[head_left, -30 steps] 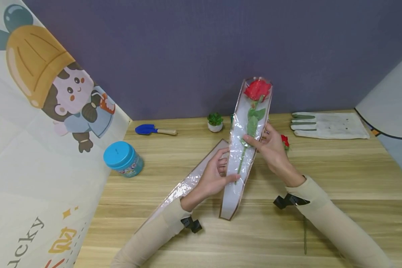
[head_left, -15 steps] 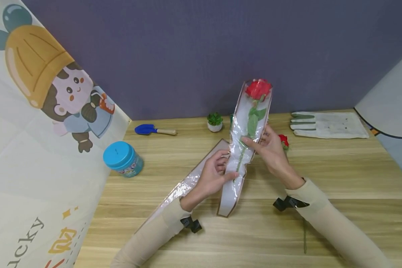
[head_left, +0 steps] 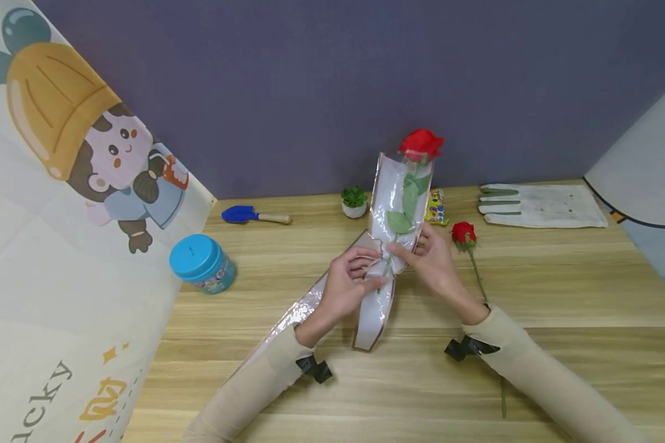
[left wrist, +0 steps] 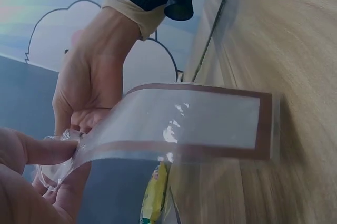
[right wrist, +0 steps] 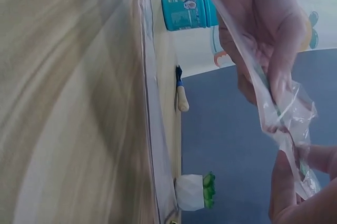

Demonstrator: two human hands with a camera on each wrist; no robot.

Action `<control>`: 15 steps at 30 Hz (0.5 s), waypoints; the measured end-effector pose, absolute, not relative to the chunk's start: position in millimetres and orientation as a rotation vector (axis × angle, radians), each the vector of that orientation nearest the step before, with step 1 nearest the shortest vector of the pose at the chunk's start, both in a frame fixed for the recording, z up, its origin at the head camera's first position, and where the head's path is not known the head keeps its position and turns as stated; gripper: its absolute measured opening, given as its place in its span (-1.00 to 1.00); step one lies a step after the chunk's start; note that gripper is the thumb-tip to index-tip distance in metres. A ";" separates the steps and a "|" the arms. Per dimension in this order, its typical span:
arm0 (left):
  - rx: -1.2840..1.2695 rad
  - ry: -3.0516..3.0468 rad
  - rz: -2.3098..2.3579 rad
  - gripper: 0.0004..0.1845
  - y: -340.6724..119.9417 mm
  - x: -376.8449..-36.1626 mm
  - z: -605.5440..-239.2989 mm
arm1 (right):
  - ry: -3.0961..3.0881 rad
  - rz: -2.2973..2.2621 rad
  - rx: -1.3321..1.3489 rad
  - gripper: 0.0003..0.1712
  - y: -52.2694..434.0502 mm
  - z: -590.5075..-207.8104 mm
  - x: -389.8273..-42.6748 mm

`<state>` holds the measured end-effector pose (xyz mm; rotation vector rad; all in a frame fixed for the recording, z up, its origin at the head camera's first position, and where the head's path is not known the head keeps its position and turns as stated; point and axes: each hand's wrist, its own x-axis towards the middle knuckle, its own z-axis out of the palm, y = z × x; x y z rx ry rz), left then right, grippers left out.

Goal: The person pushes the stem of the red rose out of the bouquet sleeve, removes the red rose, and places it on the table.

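Your left hand [head_left: 345, 288] and right hand [head_left: 436, 263] pinch the sleeve [head_left: 389, 191] partly covering a rose [head_left: 421, 144]; side sheet [head_left: 83, 295] reads "ucky".

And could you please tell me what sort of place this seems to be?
Probably an indoor flower-craft spot: a red rose sits partly inside a clear-fronted sleeve, a second rose lies on the wooden table, and a small trowel lies near the back wall.
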<state>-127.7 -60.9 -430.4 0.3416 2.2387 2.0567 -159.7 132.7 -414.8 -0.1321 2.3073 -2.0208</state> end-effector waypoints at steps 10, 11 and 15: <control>0.299 2.239 2.113 -0.57 -63.0 -129.8 -432.7 | 2.306 -2.019 -0.107 -0.32 125.3 -419.1 -154.2; 0.304 2.240 2.112 -0.57 -63.1 -130.2 -433.1 | 2.309 -2.022 -0.098 -0.33 125.1 -419.3 -153.8; 0.334 2.239 2.074 -0.52 -62.8 -130.5 -433.6 | 2.351 -2.006 -0.072 -0.39 125.9 -419.5 -152.8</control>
